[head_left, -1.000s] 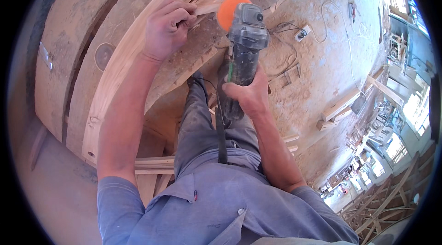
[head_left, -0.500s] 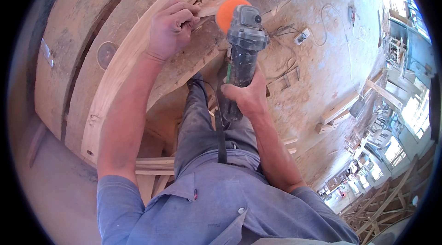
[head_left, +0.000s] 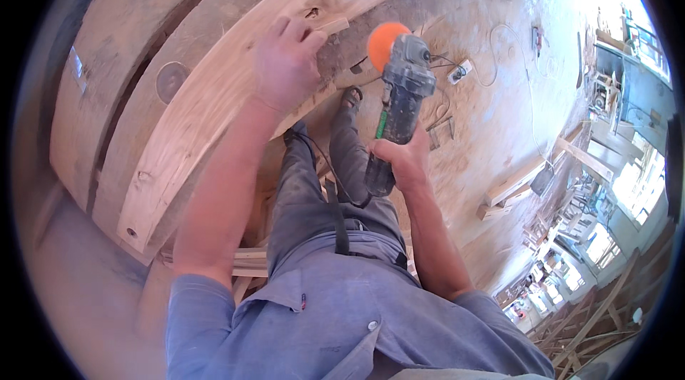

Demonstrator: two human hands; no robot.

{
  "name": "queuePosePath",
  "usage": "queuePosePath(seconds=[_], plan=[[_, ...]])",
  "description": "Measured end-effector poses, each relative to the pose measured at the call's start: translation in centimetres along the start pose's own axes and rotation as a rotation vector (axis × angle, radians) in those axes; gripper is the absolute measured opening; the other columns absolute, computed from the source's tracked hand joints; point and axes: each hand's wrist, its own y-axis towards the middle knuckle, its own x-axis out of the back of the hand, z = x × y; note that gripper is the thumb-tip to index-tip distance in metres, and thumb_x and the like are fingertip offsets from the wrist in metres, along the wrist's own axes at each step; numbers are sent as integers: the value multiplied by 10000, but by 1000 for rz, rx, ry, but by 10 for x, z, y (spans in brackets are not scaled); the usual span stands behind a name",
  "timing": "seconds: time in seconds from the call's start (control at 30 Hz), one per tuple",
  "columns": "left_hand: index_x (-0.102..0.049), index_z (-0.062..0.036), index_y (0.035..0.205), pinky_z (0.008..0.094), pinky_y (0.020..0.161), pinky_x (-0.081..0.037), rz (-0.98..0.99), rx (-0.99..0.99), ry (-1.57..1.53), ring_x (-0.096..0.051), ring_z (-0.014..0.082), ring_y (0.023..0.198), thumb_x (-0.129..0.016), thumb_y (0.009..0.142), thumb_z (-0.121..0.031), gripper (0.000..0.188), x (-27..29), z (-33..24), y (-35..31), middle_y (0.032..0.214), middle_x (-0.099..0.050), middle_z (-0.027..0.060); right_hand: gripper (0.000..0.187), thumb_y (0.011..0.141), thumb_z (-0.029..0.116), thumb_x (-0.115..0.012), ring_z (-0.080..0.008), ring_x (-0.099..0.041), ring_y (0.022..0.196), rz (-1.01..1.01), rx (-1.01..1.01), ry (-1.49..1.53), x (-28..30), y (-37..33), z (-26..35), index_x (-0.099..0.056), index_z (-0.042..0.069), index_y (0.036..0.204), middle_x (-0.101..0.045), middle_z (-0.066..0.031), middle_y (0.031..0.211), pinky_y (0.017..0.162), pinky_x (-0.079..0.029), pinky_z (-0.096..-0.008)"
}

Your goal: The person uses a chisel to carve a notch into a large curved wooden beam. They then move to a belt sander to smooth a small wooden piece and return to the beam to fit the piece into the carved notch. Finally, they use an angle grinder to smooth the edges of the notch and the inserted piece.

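Observation:
My right hand (head_left: 405, 159) is wrapped round the dark body of an angle grinder (head_left: 405, 98), held upright in front of me. An orange disc (head_left: 386, 43) sits at its head, apart from the wood. My left hand (head_left: 289, 62), smeared by motion, is over the near edge of a long pale wooden plank (head_left: 214, 69) with a dark knot hole. A short wooden strip (head_left: 334, 26) shows just beyond its fingertips; whether the fingers grip it is hidden.
The plank lies on a dusty workbench (head_left: 93, 105) with a round inset (head_left: 171, 82) and long dark gaps. A power cord (head_left: 321, 155) hangs by my legs. On the dusty floor at right are a socket block (head_left: 460, 72), loose cables and stacked timber (head_left: 510, 194).
My right hand has brought the grinder down and to the right, farther from the plank. My left hand has shifted right, its fingers less tightly curled. The view has moved a little too.

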Motion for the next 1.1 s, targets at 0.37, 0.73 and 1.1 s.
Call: queuePosePath(seconds=[0.37, 0.73, 1.1], plan=[[-697, -11, 953, 308, 688, -501, -491, 857, -158, -593, 167, 753, -747, 770, 81, 211, 2, -69, -88, 888, -590, 58, 525, 630, 109, -826, -147, -653, 747, 82, -67, -50, 64, 2, -25, -623, 9, 1104, -670, -43, 869, 708, -546, -318], [-659, 30, 935, 303, 627, -463, -941, 1639, -881, -596, 149, 672, -761, 786, -42, 194, -56, -78, -42, 803, -654, 53, 426, 703, 50, -714, -232, -693, 669, 201, 9, -160, 118, 31, 7, -571, -41, 1094, -676, -136, 856, 644, -581, -365], [-636, 18, 1045, 338, 600, -598, -1009, 1612, -1365, -698, 243, 725, -677, 1014, -116, 144, -41, -78, -23, 901, -660, 106, 434, 707, 45, -710, -228, -692, 685, 235, 28, -209, 132, 39, 27, -573, -45, 1109, -677, -131, 863, 663, -577, -366]])
